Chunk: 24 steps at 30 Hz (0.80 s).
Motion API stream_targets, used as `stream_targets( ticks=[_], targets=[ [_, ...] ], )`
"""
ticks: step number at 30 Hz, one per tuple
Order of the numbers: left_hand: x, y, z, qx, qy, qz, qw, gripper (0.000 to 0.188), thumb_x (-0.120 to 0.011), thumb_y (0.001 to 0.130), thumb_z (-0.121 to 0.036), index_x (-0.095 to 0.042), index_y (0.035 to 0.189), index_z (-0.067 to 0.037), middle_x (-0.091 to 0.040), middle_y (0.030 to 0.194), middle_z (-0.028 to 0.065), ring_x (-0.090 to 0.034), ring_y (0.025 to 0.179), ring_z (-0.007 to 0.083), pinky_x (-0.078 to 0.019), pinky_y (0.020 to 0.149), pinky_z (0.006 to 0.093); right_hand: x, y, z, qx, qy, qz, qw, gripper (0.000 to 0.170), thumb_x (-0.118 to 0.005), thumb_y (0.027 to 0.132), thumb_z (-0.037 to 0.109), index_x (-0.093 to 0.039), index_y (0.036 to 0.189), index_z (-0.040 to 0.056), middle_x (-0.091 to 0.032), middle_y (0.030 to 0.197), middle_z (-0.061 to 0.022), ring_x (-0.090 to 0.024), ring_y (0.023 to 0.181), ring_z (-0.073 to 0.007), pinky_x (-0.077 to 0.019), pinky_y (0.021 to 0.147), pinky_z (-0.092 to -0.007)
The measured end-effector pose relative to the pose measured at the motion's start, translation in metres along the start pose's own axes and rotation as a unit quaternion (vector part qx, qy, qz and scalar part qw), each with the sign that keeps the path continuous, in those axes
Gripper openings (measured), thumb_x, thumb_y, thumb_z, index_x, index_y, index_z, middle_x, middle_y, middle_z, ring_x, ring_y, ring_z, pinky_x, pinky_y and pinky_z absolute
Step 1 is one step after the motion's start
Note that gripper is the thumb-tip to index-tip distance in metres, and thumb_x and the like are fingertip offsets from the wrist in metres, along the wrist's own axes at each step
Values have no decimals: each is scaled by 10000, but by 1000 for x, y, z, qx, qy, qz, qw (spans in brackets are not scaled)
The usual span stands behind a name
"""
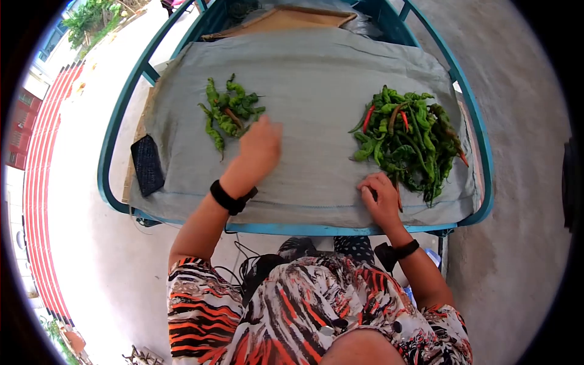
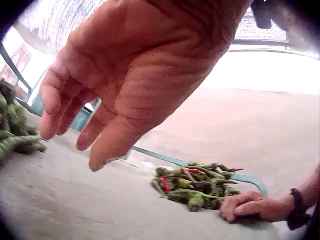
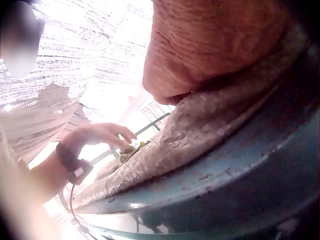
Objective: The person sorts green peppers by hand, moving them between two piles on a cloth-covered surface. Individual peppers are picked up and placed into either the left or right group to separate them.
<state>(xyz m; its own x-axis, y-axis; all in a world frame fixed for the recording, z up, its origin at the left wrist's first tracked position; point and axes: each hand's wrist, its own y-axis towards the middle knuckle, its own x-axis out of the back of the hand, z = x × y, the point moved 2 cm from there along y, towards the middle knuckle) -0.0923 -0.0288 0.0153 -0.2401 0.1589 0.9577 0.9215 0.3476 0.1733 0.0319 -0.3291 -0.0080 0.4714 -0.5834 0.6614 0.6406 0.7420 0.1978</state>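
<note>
My left hand (image 1: 260, 146) hovers over the grey cloth, just beside the smaller pile of green peppers (image 1: 226, 115). In the left wrist view its fingers hang loosely bent, with nothing between them and the thumb. My right hand (image 1: 382, 201) rests on the cloth near its front edge, fingers loosely curled, at the lower left of the larger pepper pile (image 1: 413, 143). That pile is mostly green, with a few red peppers (image 1: 368, 118) in it. A brownish pepper (image 1: 399, 198) lies right against the right hand. In the right wrist view, the right fingertips are hidden.
The grey cloth (image 1: 310, 152) covers a cart bed framed by blue-green rails (image 1: 115, 115). A dark flat mesh-like piece (image 1: 147, 165) lies at its left edge. Behind the cloth is a brown board (image 1: 292, 19). Dark cables (image 1: 243, 261) hang below the front edge.
</note>
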Motion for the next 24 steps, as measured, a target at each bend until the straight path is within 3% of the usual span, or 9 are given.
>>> stream_targets(
  ticks=[2,4,10,15,18,24],
  targets=[
    [-14,7,-33,-112,-67,10,991,378,-661,816,-103,-595,1187,-83,-587,1057,164,-620,964,378,-517,823,462,1,0,-2,-5,-10,7,1000,65,-634,835,77,-686,868,57,-614,909,-95,-600,874,-296,-481,759,-376],
    [-19,13,-72,-152,-148,44,976,405,-659,813,-109,-586,1210,-87,-592,1023,169,-616,939,385,-508,790,473,-1,-2,-3,-5,-8,7,1000,65,-635,837,80,-686,873,61,-615,920,-97,-600,883,-302,-482,767,-381],
    [-57,46,-142,-150,-192,100,965,333,-587,861,-72,-572,1187,-138,-585,998,200,-597,929,405,-483,750,509,-5,-3,-4,31,-22,-7,999,60,-634,844,75,-679,880,59,-622,943,-104,-602,902,-310,-483,789,-395],
    [-76,55,-141,-165,-234,66,956,285,-564,870,-68,-574,1144,-148,-591,995,186,-607,917,402,-487,736,501,-4,-3,0,47,-18,-13,999,67,-627,847,59,-678,889,49,-629,951,-107,-606,912,-311,-485,792,-402],
    [-69,49,-137,-168,-195,83,963,251,-566,864,-70,-583,1099,-158,-594,1005,172,-618,919,397,-493,727,495,-3,-3,-2,44,-19,-7,999,73,-619,855,56,-680,892,42,-631,958,-113,-610,921,-304,-485,800,-390],
    [2,7,-78,-58,-38,0,998,257,-559,856,-70,-605,1086,-173,-603,983,161,-643,865,380,-511,697,492,-3,-5,-4,36,-3,-3,999,86,-614,873,66,-685,910,34,-629,968,-121,-612,930,-292,-483,809,-370]
  ],
)
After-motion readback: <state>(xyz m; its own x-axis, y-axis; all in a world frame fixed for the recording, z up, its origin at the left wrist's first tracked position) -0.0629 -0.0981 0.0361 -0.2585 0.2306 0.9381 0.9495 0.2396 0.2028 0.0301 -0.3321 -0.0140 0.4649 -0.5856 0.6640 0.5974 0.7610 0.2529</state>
